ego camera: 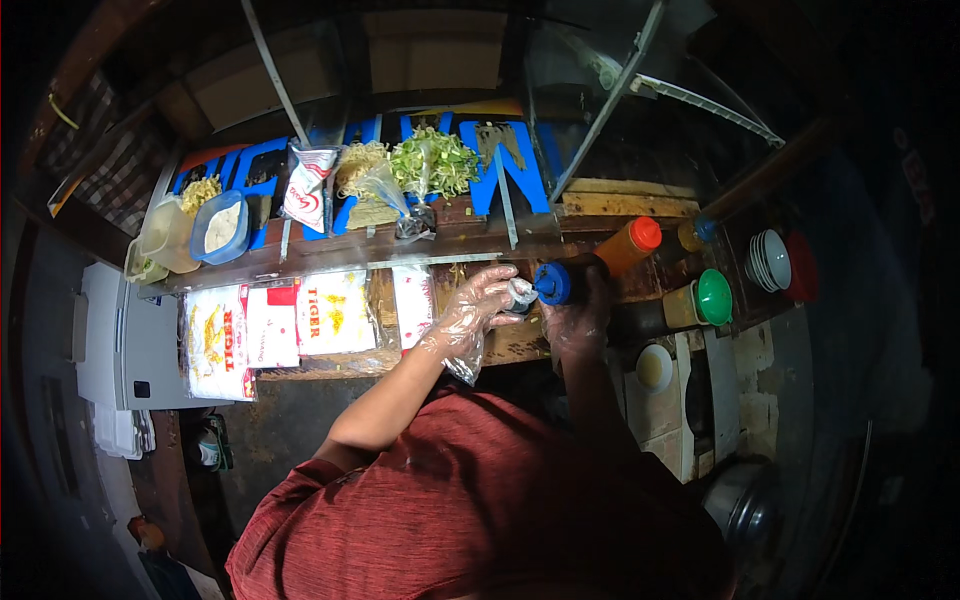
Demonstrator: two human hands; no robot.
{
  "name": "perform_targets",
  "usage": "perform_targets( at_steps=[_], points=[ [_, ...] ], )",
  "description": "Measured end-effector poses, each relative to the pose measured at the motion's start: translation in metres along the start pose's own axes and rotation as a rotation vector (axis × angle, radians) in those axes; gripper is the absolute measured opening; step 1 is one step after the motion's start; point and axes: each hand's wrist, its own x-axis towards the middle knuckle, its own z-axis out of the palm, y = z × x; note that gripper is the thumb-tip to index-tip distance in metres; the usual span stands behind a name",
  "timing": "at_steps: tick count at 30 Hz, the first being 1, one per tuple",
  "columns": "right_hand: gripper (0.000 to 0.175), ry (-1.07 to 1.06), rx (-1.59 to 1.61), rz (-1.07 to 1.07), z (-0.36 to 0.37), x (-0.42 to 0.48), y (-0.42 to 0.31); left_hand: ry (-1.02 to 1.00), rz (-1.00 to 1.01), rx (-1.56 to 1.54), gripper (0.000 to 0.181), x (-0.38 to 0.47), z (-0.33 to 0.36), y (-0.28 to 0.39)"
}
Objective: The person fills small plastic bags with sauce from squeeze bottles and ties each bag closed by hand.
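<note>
In a clear plastic glove, my left hand (466, 311) holds a small clear plastic bag (521, 292) with its mouth turned to the right. Something dark shows inside the bag. My right hand (577, 319), also gloved, grips a dark squeeze bottle with a blue cap (553, 283). The bottle lies tilted to the left, and its nozzle points at the bag's mouth. Whether liquid is flowing cannot be seen. Just beyond the right hand is an orange squeeze bottle with a red cap (634, 244).
Plastic packs (335, 311) line the wooden counter (517, 345) on the left. A shelf behind carries chopped greens (433, 161), noodles (360, 166) and a blue tub of white powder (220, 227). To the right are a green funnel (712, 297) and stacked bowls (769, 259).
</note>
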Motion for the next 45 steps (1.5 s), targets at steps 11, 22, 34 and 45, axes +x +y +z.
perform_targets(
  at_steps=[11, 22, 34, 45],
  points=[
    [0.047, 0.094, -0.276, -0.382, -0.024, -0.006, 0.005, 0.031, -0.035, -0.035, 0.045, 0.001, 0.005, -0.020],
    [0.044, 0.209, -0.120, -0.188, -0.035, -0.002, 0.001, 0.140, -0.064, -0.254, 0.042, 0.004, -0.003, -0.027],
    [0.055, 0.426, 0.066, 0.192, -0.042, 0.018, 0.014, 0.022, 0.044, -0.101, 0.055, 0.006, -0.013, -0.048],
    [0.053, 0.460, 0.248, 0.323, -0.041, 0.016, 0.030, 0.219, 0.174, 0.186, 0.061, -0.002, -0.040, -0.027]
  ],
)
